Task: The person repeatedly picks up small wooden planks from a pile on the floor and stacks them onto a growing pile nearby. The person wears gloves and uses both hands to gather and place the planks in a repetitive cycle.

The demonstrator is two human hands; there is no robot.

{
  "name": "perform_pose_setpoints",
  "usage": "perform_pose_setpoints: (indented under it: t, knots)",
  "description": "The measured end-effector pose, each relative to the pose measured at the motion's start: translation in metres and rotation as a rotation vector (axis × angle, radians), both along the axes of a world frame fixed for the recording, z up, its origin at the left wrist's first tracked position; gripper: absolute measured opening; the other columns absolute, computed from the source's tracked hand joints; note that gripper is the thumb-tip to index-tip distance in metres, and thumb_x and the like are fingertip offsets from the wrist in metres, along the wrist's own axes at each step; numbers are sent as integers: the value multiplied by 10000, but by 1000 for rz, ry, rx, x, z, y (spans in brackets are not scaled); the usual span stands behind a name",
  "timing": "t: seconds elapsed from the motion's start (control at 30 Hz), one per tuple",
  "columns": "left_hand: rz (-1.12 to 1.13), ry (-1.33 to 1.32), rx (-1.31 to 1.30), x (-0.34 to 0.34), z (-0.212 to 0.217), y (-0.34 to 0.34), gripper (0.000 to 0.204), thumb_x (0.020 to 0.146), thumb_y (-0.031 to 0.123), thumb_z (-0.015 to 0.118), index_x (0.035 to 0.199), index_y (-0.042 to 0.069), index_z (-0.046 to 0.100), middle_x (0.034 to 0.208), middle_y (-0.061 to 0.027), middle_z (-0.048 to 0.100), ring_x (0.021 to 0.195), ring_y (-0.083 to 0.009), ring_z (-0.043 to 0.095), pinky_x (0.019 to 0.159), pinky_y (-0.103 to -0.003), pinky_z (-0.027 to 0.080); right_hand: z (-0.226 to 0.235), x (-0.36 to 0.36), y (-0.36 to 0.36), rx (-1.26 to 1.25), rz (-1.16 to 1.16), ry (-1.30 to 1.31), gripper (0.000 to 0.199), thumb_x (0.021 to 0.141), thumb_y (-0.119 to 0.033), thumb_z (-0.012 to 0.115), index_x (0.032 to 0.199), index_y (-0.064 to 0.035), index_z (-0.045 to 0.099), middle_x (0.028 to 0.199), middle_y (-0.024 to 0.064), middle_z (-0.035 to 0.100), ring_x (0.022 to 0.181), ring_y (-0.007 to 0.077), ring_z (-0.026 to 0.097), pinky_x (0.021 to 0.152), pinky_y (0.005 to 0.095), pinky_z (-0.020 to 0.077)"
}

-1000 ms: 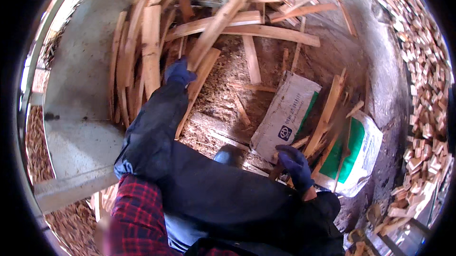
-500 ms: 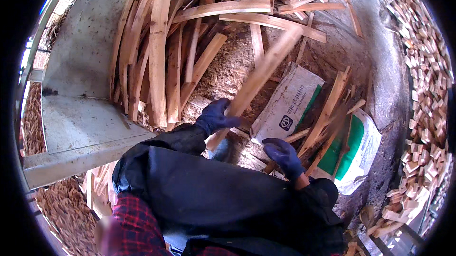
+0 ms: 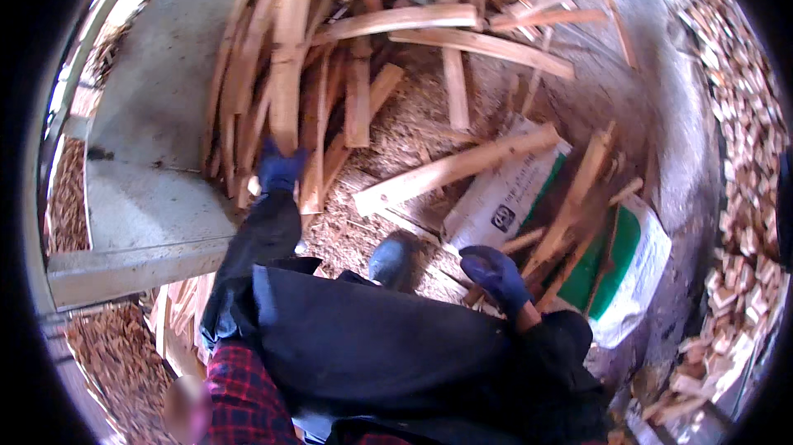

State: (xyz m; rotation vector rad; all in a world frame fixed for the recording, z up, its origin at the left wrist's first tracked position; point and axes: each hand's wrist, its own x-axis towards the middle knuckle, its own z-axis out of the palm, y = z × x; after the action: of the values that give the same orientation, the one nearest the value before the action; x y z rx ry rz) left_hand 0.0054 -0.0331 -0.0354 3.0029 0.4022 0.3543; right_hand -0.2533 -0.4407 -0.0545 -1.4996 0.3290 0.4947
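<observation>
My left hand (image 3: 281, 171), in a dark blue glove, reaches forward to the pile at the left. Its fingers are closed round the lower end of a long wooden slat (image 3: 287, 73). My right hand (image 3: 497, 275), gloved alike, hovers by the near end of a white sack (image 3: 496, 189), fingers loosely bent and nothing visible in them. Between the hands and farther out, another wooden slat (image 3: 458, 168) lies slanting, its far end over the sack. Right of my right hand, several narrow wood strips (image 3: 574, 201) rest on a white and green sack (image 3: 640, 280).
A grey metal panel with a ledge (image 3: 157, 205) stands at the left. More slats (image 3: 396, 22) lie crisscrossed at the back. Sawdust (image 3: 405, 143) covers the floor, where a boot (image 3: 391, 260) shows. Stacked wood pieces (image 3: 735, 164) line the right side.
The slat my left hand held has been let go and now lies slanting across the sack. My left hand has moved left and forward to the pile. My right hand has hardly moved.
</observation>
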Motion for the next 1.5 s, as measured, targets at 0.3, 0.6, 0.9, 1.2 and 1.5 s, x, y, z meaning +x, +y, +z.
perform_pose_setpoints:
  t: [0.3, 0.6, 0.9, 1.2, 1.5]
  knots:
    - [-715, 101, -418, -56, -6, -127, 696, 708, 251, 775, 1296, 9, 493, 1120, -164, 600, 1003, -322, 599, 872, -411, 501, 5, 3, -1, -80, 2, -49, 389, 861, -328, 687, 1147, -66, 658, 977, 117, 697, 866, 205, 654, 785, 331, 517]
    - [-834, 420, -121, -76, -80, -175, 1061, 641, 540, 744, 1466, 77, 264, 1375, -274, 409, 1265, -436, 402, 1057, -511, 310, 5, -12, -23, -58, -51, 21, 372, 876, -294, 676, 1153, -48, 646, 1029, 122, 692, 949, 206, 649, 856, 329, 506]
    - [-708, 807, -490, -84, -64, -208, 710, 694, 517, 738, 1216, 79, 538, 987, -190, 683, 910, -358, 670, 777, -448, 531, -7, -18, -25, -82, -3, 22, 403, 880, -271, 660, 1167, 10, 626, 1063, 116, 690, 977, 191, 634, 873, 314, 494]
    - [-650, 117, -430, -50, -19, -141, 781, 721, 457, 752, 1314, 20, 492, 1248, -232, 569, 1150, -389, 551, 995, -443, 435, -5, -4, -22, -97, -41, -11, 344, 874, -230, 667, 1119, 12, 650, 1002, 99, 686, 876, 170, 638, 806, 304, 509]
    - [139, 333, -11, 46, 24, 94, 746, 739, 403, 717, 1340, 46, 456, 1226, -272, 582, 1124, -394, 592, 959, -463, 468, -10, 1, -15, 47, -135, 39, 344, 868, -226, 668, 1121, 5, 651, 980, 96, 686, 856, 163, 637, 791, 304, 511]
